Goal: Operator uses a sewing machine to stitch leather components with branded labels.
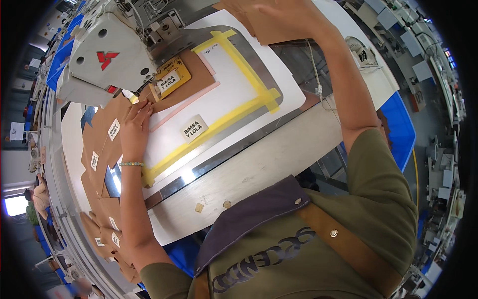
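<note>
A flat brown panel [199, 74] lies under the head of a white industrial sewing machine [107, 55]. On it, beneath the needle area, sits a yellow-framed plate [181, 74] around a white label. My left hand [135, 118] is closed at the panel's near left edge, fingertips pressed together on it close to the needle area. My right hand [286, 20] reaches to the far side, over other brown panels [279, 36]. Its fingers look stretched out on them, though the upper picture edge cuts off part of the hand.
A white board [234, 82] edged with yellow tape surrounds the work, with a loose white label [193, 128] on it. Labelled brown pieces [97, 137] spread at left. Thread [314, 70] hangs right of the board; a blue bin [401, 132] stands at right.
</note>
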Tool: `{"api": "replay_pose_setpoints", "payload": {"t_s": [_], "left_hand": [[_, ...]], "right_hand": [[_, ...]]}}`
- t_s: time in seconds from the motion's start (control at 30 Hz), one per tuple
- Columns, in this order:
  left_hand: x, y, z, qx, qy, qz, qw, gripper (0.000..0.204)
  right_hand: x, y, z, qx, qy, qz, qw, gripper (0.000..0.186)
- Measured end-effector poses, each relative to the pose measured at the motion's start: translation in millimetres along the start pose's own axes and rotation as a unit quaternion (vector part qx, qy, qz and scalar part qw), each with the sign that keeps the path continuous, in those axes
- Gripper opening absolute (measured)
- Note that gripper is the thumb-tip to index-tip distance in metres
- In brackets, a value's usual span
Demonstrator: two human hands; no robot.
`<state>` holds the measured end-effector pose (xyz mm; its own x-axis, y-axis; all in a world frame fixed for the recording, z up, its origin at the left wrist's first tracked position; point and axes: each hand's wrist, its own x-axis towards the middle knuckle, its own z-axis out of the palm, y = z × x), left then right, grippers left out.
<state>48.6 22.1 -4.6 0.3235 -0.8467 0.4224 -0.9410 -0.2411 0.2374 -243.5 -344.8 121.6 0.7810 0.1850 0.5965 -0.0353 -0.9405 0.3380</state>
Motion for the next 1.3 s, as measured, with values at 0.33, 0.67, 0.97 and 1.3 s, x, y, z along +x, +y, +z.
{"api": "replay_pose_setpoints", "payload": {"t_s": [0.33,0.67,0.97,1.3], "left_hand": [[-10.7,-0.3,-8.2,0.072,0.028,0.114,0.99,0.015],[-104.4,-111.6,-86.3,0.212,-0.049,-0.154,0.964,0.029],[-91.4,-66.4,-97.7,0.273,-0.006,-0.244,0.931,0.044],[-37.7,64.2,-32.5,0.009,-0.021,0.078,0.997,0.046]], "right_hand": [[-91.2,-2.8,64.4,0.036,-0.151,0.157,0.975,0.023],[-85.3,37.2,62.3,0.203,-0.105,0.385,0.894,0.024],[-39.5,-24.8,83.4,0.128,-0.045,0.01,0.991,0.021],[35.7,-149.8,107.5,0.201,0.028,-0.243,0.948,0.02]]}}
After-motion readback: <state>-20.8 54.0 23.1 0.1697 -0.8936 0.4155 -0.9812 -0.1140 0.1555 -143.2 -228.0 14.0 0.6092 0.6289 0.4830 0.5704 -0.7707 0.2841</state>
